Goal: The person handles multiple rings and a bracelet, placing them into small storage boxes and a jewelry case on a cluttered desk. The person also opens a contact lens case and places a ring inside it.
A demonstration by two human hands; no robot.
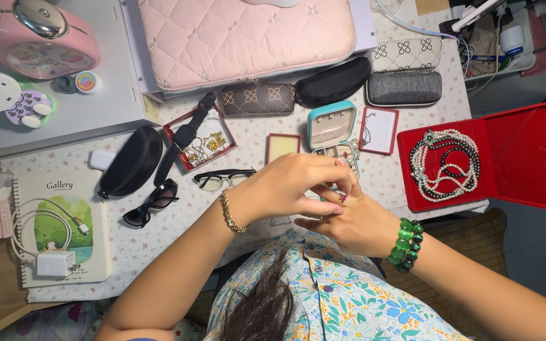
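Over the flowered tablecloth, taking the small teal jewellery box as landmark: below it the left hand, a gold chain bracelet on its wrist, pinches narrow at a small red-stoned ring on a finger of the right hand, which is loosely curled and wears a green bead bracelet. If the pinch slips, I judge the ring could drop into the lap or roll off the edge. Far left of the box lies a spiral notebook with a green landscape cover and a white charger on it; just left, a small red tray; just right, a red-framed white card; farther right, an open red case holding pearl strands.
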